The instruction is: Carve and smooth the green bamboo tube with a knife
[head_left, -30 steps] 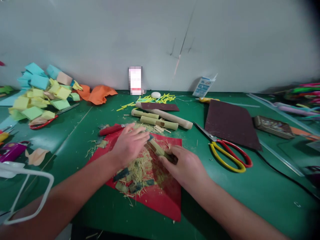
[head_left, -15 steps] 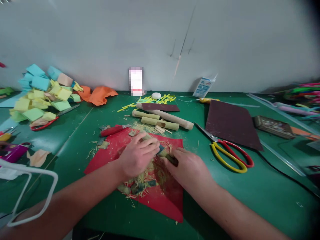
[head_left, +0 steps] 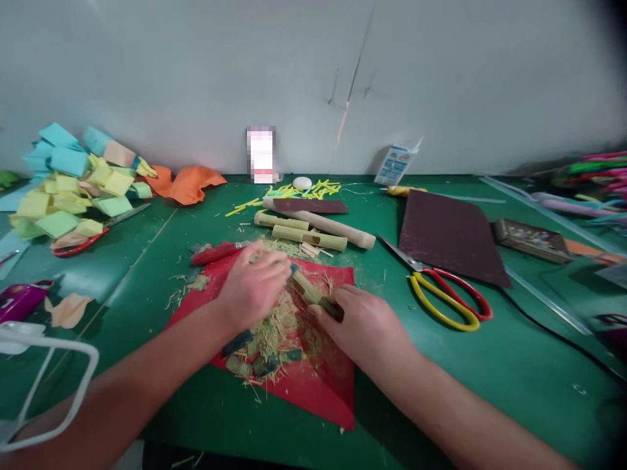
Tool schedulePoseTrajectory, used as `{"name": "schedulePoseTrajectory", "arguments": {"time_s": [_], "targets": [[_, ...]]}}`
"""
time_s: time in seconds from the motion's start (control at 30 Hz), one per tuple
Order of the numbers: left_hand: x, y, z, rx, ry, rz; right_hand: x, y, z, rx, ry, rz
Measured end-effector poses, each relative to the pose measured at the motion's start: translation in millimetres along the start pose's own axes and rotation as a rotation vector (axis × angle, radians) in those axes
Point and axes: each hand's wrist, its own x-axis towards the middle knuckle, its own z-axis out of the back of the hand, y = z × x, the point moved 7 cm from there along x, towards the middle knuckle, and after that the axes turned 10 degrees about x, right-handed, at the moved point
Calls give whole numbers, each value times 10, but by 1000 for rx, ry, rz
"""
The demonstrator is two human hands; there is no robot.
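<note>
My right hand (head_left: 365, 323) is wrapped round the near end of a bamboo piece (head_left: 306, 287), which slants up and left over a red sheet (head_left: 318, 385). At the far end of that piece is my left hand (head_left: 255, 281), its fingers curled over a small dark strip (head_left: 294, 268), perhaps sandpaper, mostly hidden by the fingers. Shavings (head_left: 269, 336) and dark scraps (head_left: 240, 365) lie on the sheet below my hands. A red-handled knife (head_left: 215, 253) rests at the sheet's upper left edge.
Beyond the sheet lie two cut bamboo tubes (head_left: 309, 237) and a longer pale stick (head_left: 343, 228). Scissors (head_left: 443, 290) and a dark brown sheet (head_left: 448, 235) are to the right. Paper pieces (head_left: 73, 196) are piled at the left, and a white frame (head_left: 83, 352) stands at the lower left.
My left hand has moved left along the bamboo, towards its far end, showing more of the piece. My right hand keeps its grip. The whole view has shifted slightly.
</note>
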Motion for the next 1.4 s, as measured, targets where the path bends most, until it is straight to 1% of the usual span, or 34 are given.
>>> {"name": "schedulePoseTrajectory", "arguments": {"time_s": [0.07, 0.1, 0.2, 0.23, 0.33, 0.37, 0.5, 0.63, 0.77, 0.9, 1.0, 1.07, 1.17, 1.2, 1.33, 1.4], "targets": [[7, -60, -9, -47, 13, -55, 3, -6, -8, 3, 7, -2], [11, -65, -12, -53, 16, -52, 4, -10, -12, 8, 11, -5], [16, -1, -5, -17, 3, 34, 3, -10, -15, 23, 20, -11], [17, 4, -5, -17, 3, 39, 3, -6, -13, 26, 21, -11], [21, -54, -10, -65, 8, -49, 11, 3, -5, 31, 19, -14], [23, -53, -9, -67, 2, -58, 14, 3, -5, 35, 20, -17], [22, 61, 17, -25, -45, 44, 19, 11, -5, 44, 22, -18], [10, 29, 13, -84, -25, -19, 8, 27, 4, 31, 9, -4], [11, 102, 41, -20, -53, 67, 8, 30, 4, 35, 8, -6], [17, 33, 29, -89, -36, -12, 3, 21, 13, 12, -13, -19], [10, 122, 33, -61, -59, 64, -5, 11, 12, 10, -18, -25], [4, 150, 32, -52, -64, 76, -6, 11, 11, 3, -21, -22], [-2, 100, 10, -79, -28, -3, -2, 18, 10, 1, -24, -14], [-4, 100, 9, -71, -23, -5, -1, 19, 11, 6, -25, -12], [-18, 108, 39, -12, -48, 57, -1, 27, 23, 14, -38, -10], [-25, 43, 36, -53, -39, 16, -1, 36, 26, 7, -37, -4]]}}
